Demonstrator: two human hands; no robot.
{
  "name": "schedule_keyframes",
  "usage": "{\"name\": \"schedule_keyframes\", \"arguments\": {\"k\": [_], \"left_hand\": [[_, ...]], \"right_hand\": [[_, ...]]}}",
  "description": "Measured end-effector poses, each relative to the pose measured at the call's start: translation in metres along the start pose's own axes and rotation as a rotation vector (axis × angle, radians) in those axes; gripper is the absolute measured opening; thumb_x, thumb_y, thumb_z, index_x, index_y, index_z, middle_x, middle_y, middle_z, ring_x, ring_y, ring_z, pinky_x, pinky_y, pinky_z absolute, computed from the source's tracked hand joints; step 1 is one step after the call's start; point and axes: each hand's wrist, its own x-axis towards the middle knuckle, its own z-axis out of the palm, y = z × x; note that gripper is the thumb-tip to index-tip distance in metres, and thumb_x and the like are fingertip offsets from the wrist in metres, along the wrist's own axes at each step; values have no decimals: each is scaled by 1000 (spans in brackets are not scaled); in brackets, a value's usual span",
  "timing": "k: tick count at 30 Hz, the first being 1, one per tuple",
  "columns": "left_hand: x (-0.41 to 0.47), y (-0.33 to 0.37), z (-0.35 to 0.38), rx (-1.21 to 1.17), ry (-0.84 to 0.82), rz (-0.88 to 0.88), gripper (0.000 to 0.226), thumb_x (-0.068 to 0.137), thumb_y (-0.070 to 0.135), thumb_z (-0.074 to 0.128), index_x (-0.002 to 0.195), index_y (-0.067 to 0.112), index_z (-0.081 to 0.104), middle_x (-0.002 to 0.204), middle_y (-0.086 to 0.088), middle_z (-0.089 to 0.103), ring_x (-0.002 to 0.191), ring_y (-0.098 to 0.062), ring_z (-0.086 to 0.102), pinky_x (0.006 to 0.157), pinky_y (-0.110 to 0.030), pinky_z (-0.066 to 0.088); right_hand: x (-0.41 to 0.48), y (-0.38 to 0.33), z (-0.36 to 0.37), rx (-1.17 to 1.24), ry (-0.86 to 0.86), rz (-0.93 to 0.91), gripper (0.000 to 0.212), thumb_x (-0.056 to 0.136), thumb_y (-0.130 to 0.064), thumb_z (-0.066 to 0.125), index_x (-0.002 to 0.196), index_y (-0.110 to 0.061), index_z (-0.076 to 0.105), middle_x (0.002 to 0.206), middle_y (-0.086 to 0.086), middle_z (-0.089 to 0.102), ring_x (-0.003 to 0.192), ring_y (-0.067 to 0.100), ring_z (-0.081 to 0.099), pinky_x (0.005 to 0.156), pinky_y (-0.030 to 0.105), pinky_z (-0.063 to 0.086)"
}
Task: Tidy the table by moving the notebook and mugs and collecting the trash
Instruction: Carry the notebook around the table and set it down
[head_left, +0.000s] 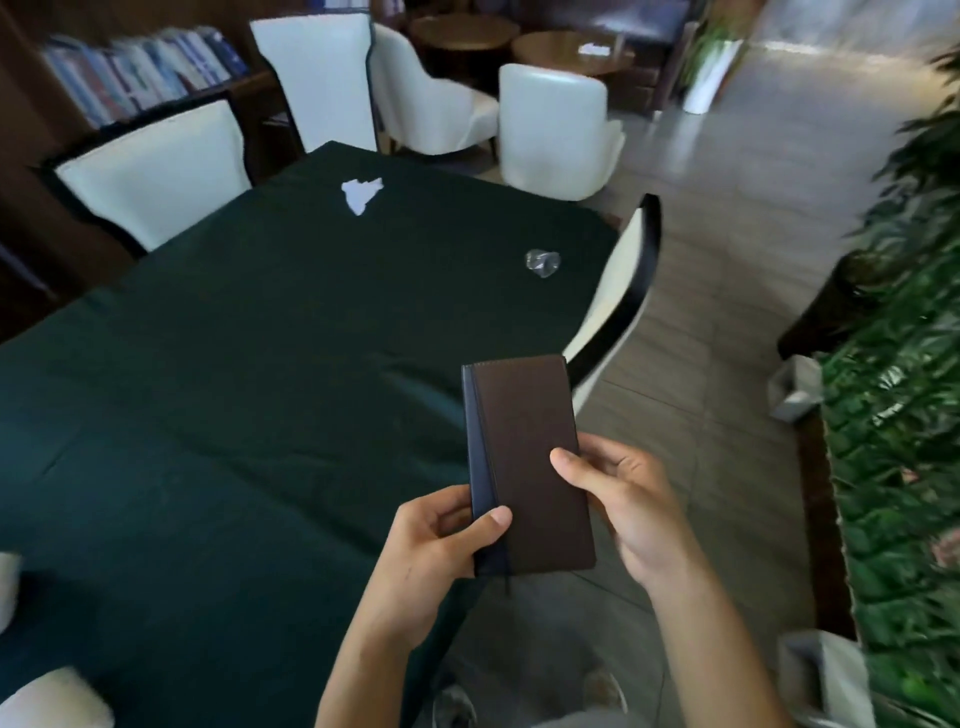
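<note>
A closed brown notebook with a dark blue spine is held up over the near right edge of the green-clothed table. My left hand grips its lower left corner, thumb on the spine. My right hand holds its right edge, thumb on the cover. A crumpled white paper lies at the far middle of the table. A crushed clear plastic cup lies near the far right edge. No mugs are in view.
White chairs with dark frames stand around the table: two at the far left, one at the far end and one at the right side. Green plants line the right. White bins stand on the tiled floor at right.
</note>
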Motion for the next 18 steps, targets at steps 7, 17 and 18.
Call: {"name": "schedule_keyframes", "arguments": {"k": [7,17,18], "left_hand": [[4,-16,77,109,-115,31,21,97,4,67,115,4,79,110,-17,82,102,-32,80,81,-36,65],[12,-60,237,172,-151,12,21,95,6,69,113,6,80,109,-16,82,102,-35,79,93,-51,61],[13,-65,252,177,-157,4,22,96,6,69,114,5,80,109,-17,82,103,-36,79,94,-52,60]], "right_hand": [[-34,-13,-90,-9,47,4,20,93,-9,71,112,-12,79,113,4,81,113,21,74,102,36,54],[-81,-21,-258,39,155,53,31,90,-8,72,121,-7,75,115,7,81,114,23,74,100,33,58],[-85,-22,-274,42,164,56,31,91,-7,72,121,-7,75,115,7,81,114,22,74,100,33,58]]}}
